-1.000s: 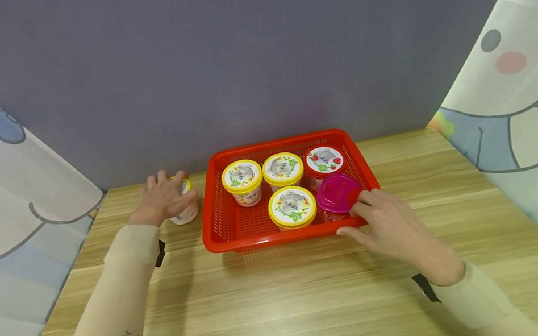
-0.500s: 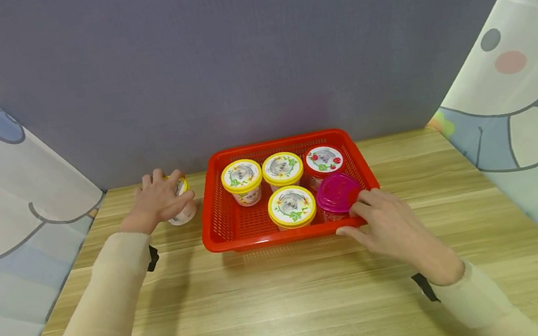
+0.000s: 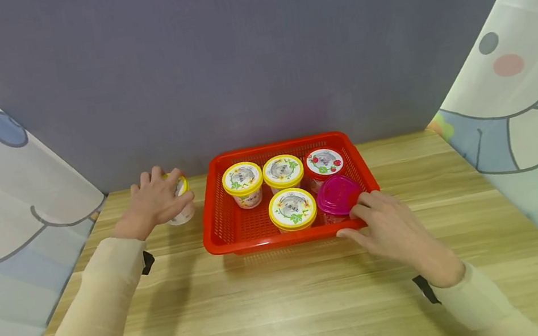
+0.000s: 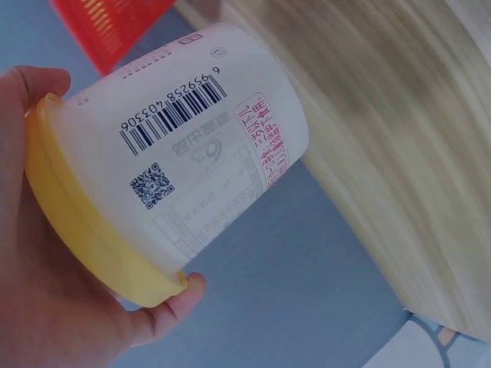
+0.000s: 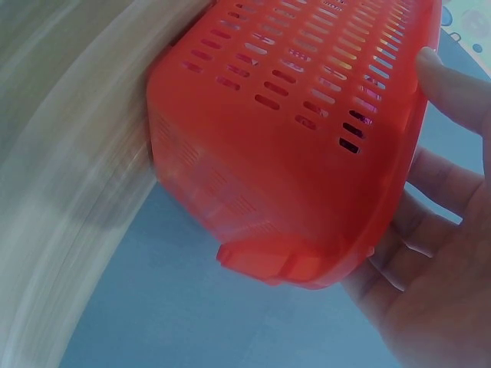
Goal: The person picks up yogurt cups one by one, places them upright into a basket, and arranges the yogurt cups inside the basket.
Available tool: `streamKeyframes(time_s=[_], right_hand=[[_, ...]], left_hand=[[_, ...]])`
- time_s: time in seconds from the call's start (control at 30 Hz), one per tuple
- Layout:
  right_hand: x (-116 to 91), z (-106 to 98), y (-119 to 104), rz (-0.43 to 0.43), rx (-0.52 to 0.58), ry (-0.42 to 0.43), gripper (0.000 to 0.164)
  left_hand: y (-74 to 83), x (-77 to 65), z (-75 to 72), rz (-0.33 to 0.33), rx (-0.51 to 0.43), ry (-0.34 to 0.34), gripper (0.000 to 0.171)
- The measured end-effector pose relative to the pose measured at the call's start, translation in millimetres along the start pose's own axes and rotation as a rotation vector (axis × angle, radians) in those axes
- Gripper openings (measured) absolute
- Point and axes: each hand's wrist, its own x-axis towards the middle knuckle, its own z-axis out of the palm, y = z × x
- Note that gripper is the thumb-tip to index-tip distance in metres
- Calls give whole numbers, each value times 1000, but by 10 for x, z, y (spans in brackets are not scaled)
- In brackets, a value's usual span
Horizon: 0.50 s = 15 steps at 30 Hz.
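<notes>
At the left of the table, my left hand (image 3: 153, 198) grips a white tub with a yellow lid (image 3: 182, 212) from above. In the left wrist view the thumb and fingers curl round the yellow lid (image 4: 96, 238), and a barcode shows on the tub's side. Whether its base touches the table cannot be told. My right hand (image 3: 393, 225) holds the front right corner of a red plastic basket (image 3: 259, 244), thumb outside the rim and fingers over it. Near those fingers, inside the basket, sits a tub with a magenta lid (image 3: 339, 195).
Inside the basket stand three yellow-lidded tubs, one at the back left (image 3: 242, 178), and a tub with a red-rimmed lid (image 3: 324, 162) at the back right. Behind the wooden table (image 3: 288, 303) rises a grey panel (image 3: 253, 55). Cartoon-printed sheets (image 3: 530, 114) flank both sides.
My left hand and forearm have shifted slightly left, and the gripped tub has moved a little with them. My right hand stays on the basket rim; the basket has not visibly moved.
</notes>
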Motion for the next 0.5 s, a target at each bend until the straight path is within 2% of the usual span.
streamKeyframes(time_s=[0.23,0.5], right_hand=[[0,-6,-1,-2,1,3,40],[0,-4,1,5,3,-4,40]], left_hand=[[87,-61,-130,25,32,50,56],[210,-104,-270,43,25,83,55]])
